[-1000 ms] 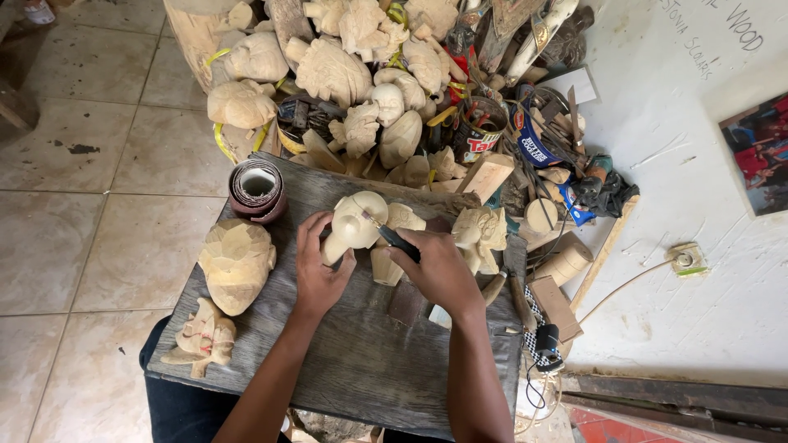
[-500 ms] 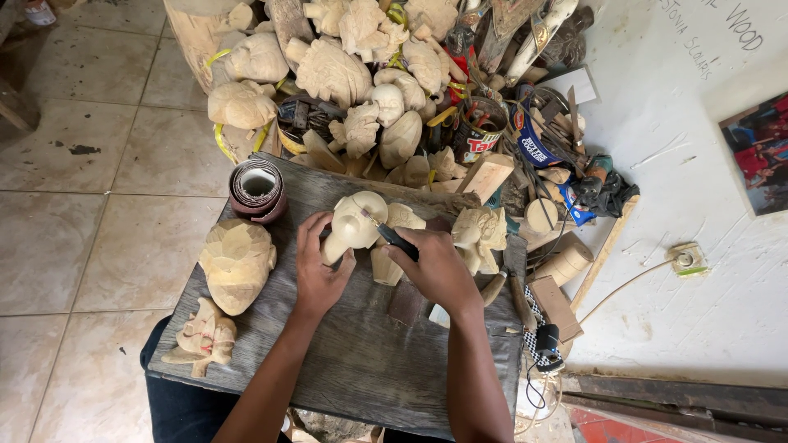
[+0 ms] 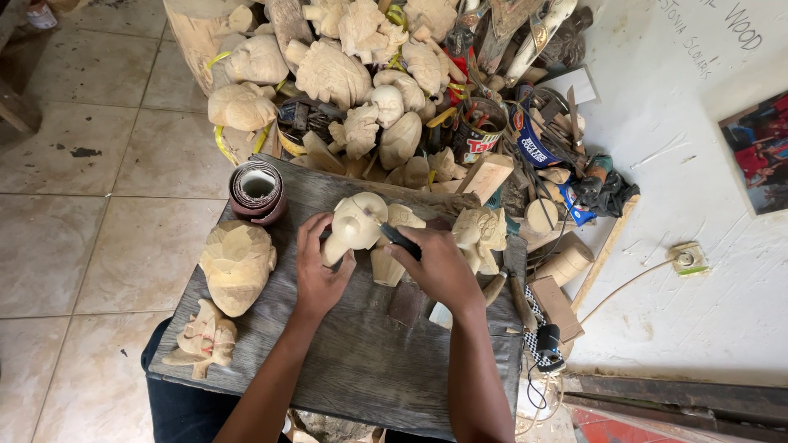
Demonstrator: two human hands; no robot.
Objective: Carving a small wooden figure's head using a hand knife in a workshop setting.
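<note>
Carving: pale wooden figure (image 3: 355, 226), unfinished, lying near the far middle of the grey plank worktop (image 3: 353, 361), rounded head end pointing away from the person.
Left hand (image 3: 318, 275): fingers curled around the near side of the carving, thumb and forefinger pressing it down onto the worktop.
Right hand (image 3: 439, 267): fingers closed tightly on the black handle of a carving tool (image 3: 392, 236); the tip meets the upper part of the carving.
Change: almost none; against the frames of a second and half a second before, both hands and the carving keep the same places, with only a slight shift of the tool hand. Judged from this, a fine, slow cutting pass is under way, not a repositioning.
Near left edge: small carved figure (image 3: 201, 340) lying flat at the worktop's corner.
Left side: large rough mask blank (image 3: 238, 264), just beyond the small figure.
Far left corner: roll of sandpaper (image 3: 257, 190), standing on end.
Right of the hands: light carved head (image 3: 478, 234), with loose wooden blocks and tool handles beside it.
Beyond the worktop: heap of unfinished carvings (image 3: 336, 74) and cans holding tools (image 3: 480, 131), against a white wall (image 3: 698, 246).
</note>
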